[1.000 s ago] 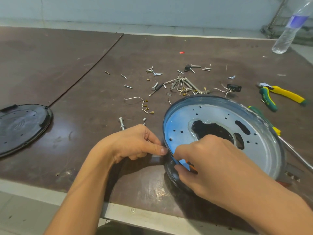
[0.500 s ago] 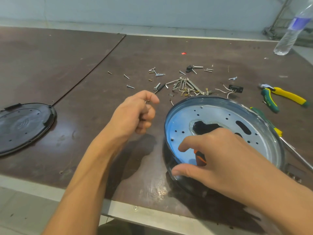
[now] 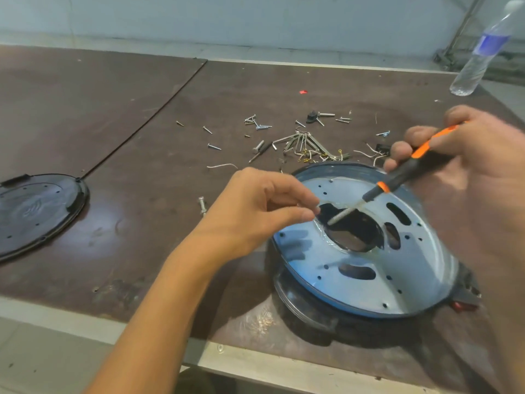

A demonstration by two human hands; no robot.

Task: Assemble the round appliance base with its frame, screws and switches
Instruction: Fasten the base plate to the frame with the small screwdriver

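The round base [image 3: 412, 265] sits on the table [image 3: 142, 194] near the front edge, right of centre. Its sheet-metal plate looks stiff, fairly light and slick; steady it by the rim.

The left hand [image 3: 255, 214] fingers pinch what appears to be a small screw [image 3: 317, 208]. The right hand [image 3: 468, 155] grips the screwdriver [image 3: 409, 169].

Half a second ago the right hand lay on the near rim; it is now raised. The left hand has moved over the plate.

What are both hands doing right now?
Left hand: pinching a tiny part, maybe a screw.
Right hand: holding the screwdriver.
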